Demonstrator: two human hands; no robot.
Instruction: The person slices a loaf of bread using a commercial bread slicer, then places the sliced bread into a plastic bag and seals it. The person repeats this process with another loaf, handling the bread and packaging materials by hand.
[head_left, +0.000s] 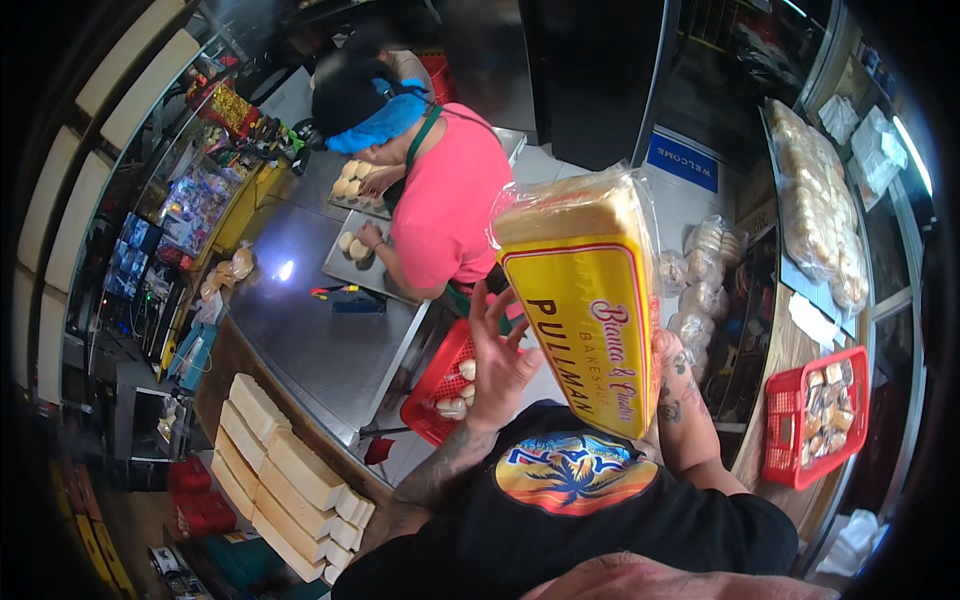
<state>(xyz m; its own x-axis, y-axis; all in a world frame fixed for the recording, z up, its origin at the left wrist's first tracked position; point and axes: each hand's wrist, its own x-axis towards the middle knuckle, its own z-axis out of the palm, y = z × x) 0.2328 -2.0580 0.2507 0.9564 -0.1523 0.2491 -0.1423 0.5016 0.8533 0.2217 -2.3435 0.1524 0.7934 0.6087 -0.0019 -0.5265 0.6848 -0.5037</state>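
Note:
A sliced loaf of bread in a clear plastic bag (566, 214) with a yellow printed panel is held up before my chest. My right hand (666, 346) grips its right side, with most of the fingers hidden behind the bag. Just off the loaf's left side is my left hand (491, 367), its fingers spread and nothing in it. Whether a fingertip touches the bag I cannot tell.
A person in a pink shirt (457, 195) handles round buns on trays (382, 262) at a metal table (300, 330). Unwrapped loaves (277, 480) are stacked at lower left. Red baskets hold bread, one on the floor (424, 401), one on the right-hand counter (784, 427). Bagged buns (814, 195) lie behind it.

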